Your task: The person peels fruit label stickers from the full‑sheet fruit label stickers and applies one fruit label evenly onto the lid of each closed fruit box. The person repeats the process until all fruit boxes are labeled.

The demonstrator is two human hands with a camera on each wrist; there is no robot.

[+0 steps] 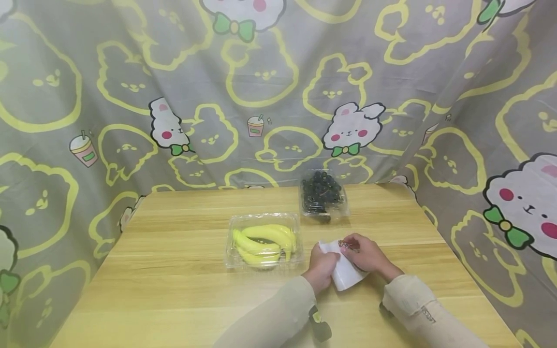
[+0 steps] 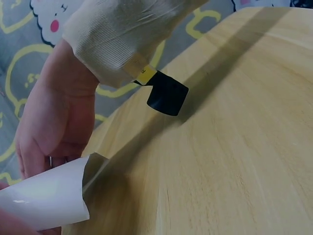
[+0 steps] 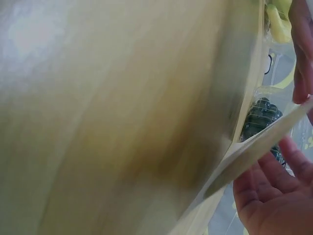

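Fingers (image 1: 348, 245) of both hands pinch a white sheet (image 1: 345, 275) on the near desk (image 1: 174, 270); bananas (image 1: 263, 240) and grapes (image 1: 323, 192) remain boxed, untouched.

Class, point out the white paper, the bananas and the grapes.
paper (image 1: 348, 278), head view, lower bare part.
bananas (image 1: 264, 240), head view, middle of the bunch.
grapes (image 1: 322, 191), head view, centre of the cluster.

R hand (image 2: 51, 129) grips white paper (image 2: 46, 198) edge above wood table (image 2: 234, 147); black tag (image 2: 167, 94) under cuff.
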